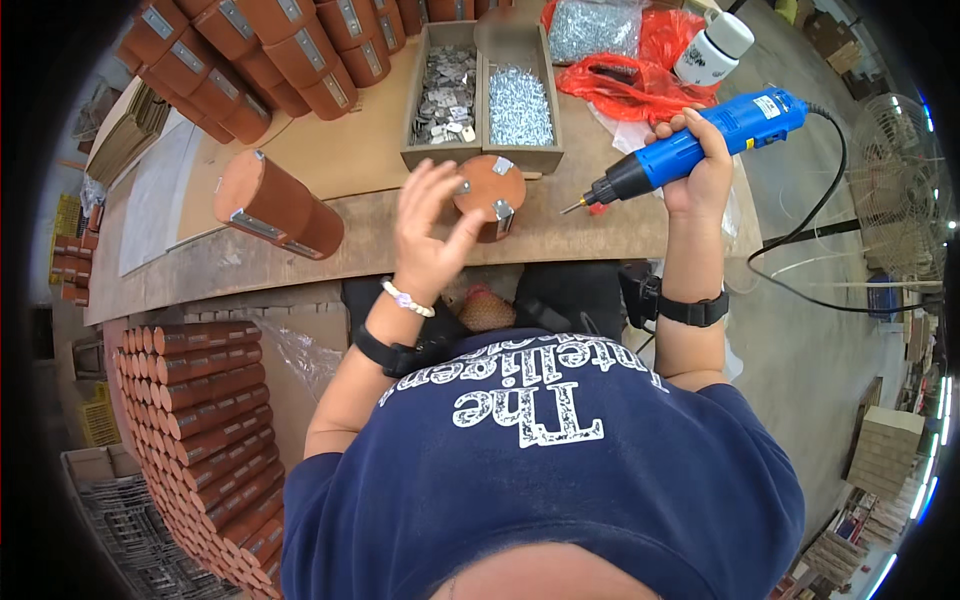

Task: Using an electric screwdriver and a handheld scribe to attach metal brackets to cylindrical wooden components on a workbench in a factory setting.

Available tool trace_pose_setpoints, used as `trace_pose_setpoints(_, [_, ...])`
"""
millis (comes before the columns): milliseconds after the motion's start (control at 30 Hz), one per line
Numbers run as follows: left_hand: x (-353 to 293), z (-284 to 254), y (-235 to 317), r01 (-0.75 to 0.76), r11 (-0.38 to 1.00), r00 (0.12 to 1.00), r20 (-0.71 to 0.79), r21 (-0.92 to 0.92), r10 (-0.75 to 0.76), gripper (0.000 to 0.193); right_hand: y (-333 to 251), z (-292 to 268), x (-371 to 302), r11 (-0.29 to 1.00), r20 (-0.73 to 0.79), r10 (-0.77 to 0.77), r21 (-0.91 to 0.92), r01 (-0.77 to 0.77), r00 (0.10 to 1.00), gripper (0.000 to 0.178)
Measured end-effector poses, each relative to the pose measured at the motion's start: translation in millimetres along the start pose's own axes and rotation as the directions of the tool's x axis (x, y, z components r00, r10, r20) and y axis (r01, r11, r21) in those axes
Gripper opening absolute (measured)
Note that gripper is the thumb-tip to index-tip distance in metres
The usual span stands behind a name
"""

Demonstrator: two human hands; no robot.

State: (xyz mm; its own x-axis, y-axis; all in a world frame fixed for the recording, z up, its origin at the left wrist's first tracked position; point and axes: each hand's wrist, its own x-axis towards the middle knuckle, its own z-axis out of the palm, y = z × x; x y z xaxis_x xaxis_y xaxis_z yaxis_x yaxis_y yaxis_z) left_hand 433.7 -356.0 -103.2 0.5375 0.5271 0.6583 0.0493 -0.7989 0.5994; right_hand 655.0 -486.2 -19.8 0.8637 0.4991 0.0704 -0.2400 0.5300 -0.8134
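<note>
A reddish-brown cylinder [500,182] stands near the table's front edge, with small metal brackets on its round top. My left hand [432,222] is at its left side, fingers raised and apart, the thumb close to the top's rim; whether it touches is unclear. In my right hand [700,170] I grip a blue electric screwdriver [655,160], its bit pointing down and left, to the right of the cylinder and apart from it. Farther left, a second cylinder [285,215] with metal strips appears tilted through the wide lens.
Beyond the cylinder, a two-part box [408,130] holds metal brackets [450,95] and screws [518,110]. Red plastic bags [640,88] and a white bottle [714,50] stand behind the screwdriver. Stacked cylinders fill the back left and lower left [205,430]. A black cord [842,170] hangs at right.
</note>
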Motion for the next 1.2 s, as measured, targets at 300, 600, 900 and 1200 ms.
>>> trace_pose_setpoints(300, [-10, -19, -11, 0.268, 0.961, 0.961, -0.054, -0.070, -0.272, 0.021, 17, -38, -14, 0.975, -0.122, 0.220, -0.011, -0.223, 0.968, 0.019])
trace_pose_setpoints(600, [-3, -6, -5, 0.222, 0.974, 0.971, 0.103, -0.035, -0.217, 0.025, 15, -70, -19, 0.969, -0.164, 0.176, -0.147, -0.201, 0.971, 0.031])
trace_pose_setpoints(900, [5, 3, -9, 0.272, 0.954, 0.955, 0.153, -0.123, -0.253, 0.022, 15, -77, -23, 0.963, -0.210, 0.169, -0.173, -0.207, 0.963, 0.032])
trace_pose_setpoints(1200, [11, -1, -4, 0.177, 0.984, 0.974, 0.147, -0.016, -0.172, 0.016, 25, -82, -14, 0.919, -0.144, 0.233, -0.290, -0.266, 0.962, 0.033])
